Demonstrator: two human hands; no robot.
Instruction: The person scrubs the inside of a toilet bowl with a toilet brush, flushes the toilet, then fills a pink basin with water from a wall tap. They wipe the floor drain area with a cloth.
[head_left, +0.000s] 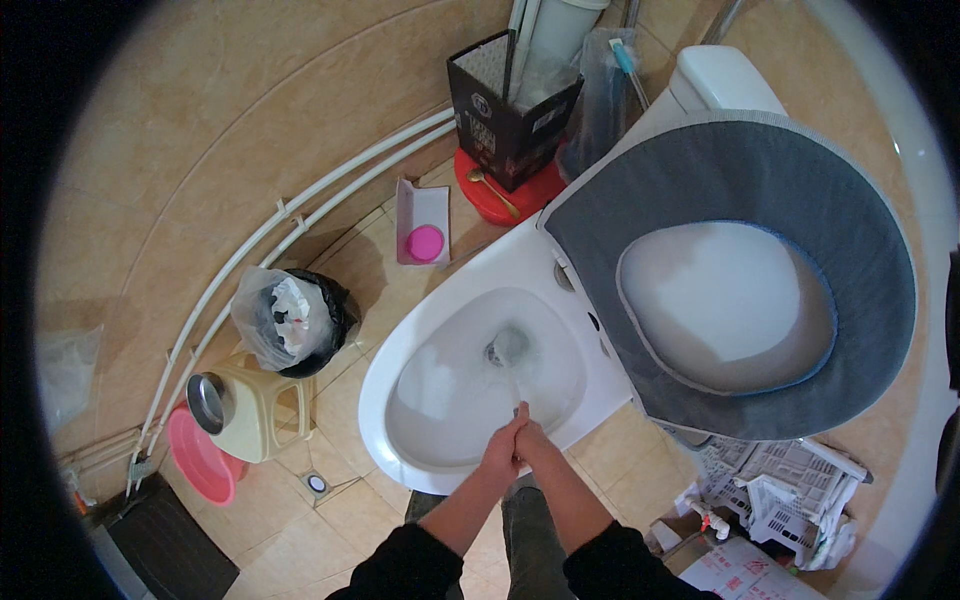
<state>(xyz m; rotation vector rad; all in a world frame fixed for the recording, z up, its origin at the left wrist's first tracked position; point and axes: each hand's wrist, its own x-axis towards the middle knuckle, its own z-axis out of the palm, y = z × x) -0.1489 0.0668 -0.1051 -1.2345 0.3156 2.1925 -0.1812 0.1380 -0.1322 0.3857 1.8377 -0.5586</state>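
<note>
A white ceramic toilet bowl (442, 352) stands before me with its seat raised, and the seat bears a grey fabric cover (862, 277). My left hand (501, 451) and my right hand (534, 442) are pressed together above the bowl's near rim, fingers pointing into it. Whether they hold something between them is hidden; a small dark spot shows by the fingertips. A pale streak runs from there towards the water (513, 343) at the bottom of the bowl.
Left of the toilet are a lined waste bin (341, 315), a cream plastic stool (255, 420) and a pink basin (196, 457). A black box (499, 135) stands on a red lid (487, 202) behind. White plastic baskets (795, 487) lie at right. White pipes (225, 277) follow the wall.
</note>
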